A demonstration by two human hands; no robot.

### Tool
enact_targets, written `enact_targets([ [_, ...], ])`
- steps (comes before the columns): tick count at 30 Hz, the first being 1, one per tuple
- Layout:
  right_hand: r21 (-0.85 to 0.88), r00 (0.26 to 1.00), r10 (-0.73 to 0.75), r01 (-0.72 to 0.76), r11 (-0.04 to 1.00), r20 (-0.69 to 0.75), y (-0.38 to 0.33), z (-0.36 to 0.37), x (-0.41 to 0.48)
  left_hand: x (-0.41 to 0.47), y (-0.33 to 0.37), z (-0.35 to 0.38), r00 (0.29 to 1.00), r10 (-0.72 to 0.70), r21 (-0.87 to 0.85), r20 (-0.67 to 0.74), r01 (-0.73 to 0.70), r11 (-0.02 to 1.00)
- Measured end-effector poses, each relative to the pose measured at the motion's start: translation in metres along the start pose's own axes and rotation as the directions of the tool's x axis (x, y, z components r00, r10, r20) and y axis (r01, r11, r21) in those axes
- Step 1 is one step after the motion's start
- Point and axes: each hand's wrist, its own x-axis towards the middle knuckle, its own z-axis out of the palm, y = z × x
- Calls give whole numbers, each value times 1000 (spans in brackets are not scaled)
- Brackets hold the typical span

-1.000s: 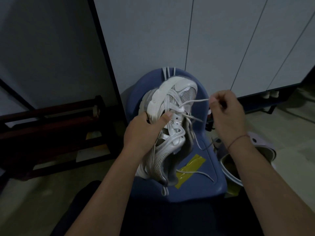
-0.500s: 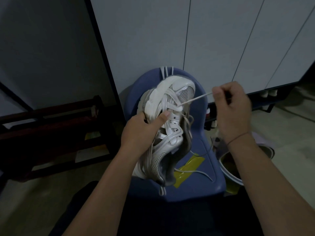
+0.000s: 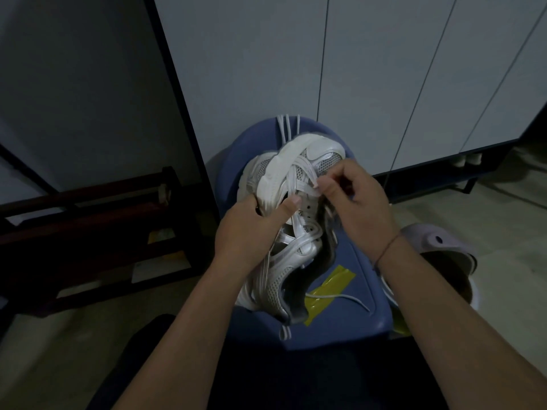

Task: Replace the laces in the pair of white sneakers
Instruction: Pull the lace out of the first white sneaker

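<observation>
one white sneaker (image 3: 296,253): left hand (image 3: 245,229) grips its side, right hand (image 3: 355,202) pinches lace (image 3: 306,173); a loose pinch may unthread it.

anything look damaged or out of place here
Strips of yellow tape are stuck across the blue chair seat, beside the sneaker, like a patch; what's beneath is hidden. A loose lace trails over it. Nothing else stands out.
</observation>
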Motion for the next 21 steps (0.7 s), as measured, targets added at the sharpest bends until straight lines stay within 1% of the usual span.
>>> enact_targets([
  [1,194,997,74,-71,978,-10,-2,0,1,0,-1,0,1000,-5,-21,3,5,1000],
  [2,390,987,157,-129,912,-41,-4,-3,3,0,0,-1,1000,-13,-48,14,13,999],
  [3,553,964,251,-164,817,-84,-3,-6,6,0,-1,-1,999,-22,-75,27,24,997],
  [4,661,932,342,-183,728,-118,0,-13,9,0,-2,-1,999,-36,-101,39,40,994],
  [5,712,898,419,-204,672,-137,4,-20,13,0,-2,-1,998,-50,-126,45,56,990],
  [6,704,871,469,-239,669,-149,9,-25,15,1,-4,-2,997,-65,-159,45,71,985],
  [8,571,838,523,-356,740,-155,16,-26,12,3,-5,-5,995,-87,-243,49,96,965],
  [10,424,820,563,-475,771,-103,21,-18,6,4,-4,-9,990,-111,-345,84,134,929],
  [11,370,823,563,-502,782,-74,22,-13,5,4,-3,-11,986,-124,-404,110,158,901],
  [13,312,854,519,-485,817,-31,23,-5,3,3,1,-13,980,-129,-493,152,188,849],
  [15,287,876,483,-462,839,-4,21,0,4,1,4,-13,978,-121,-508,169,192,840],
  [17,277,865,501,-489,827,33,20,2,3,1,5,-13,978,-121,-507,170,192,840],
  [19,323,844,525,-531,784,113,19,2,3,1,4,-14,976,-136,-528,171,207,824],
  [20,322,848,509,-528,786,149,20,0,3,0,4,-14,974,-144,-541,175,217,812],
  [21,284,862,475,-507,814,177,19,-1,3,1,4,-15,972,-152,-553,180,228,802],
])
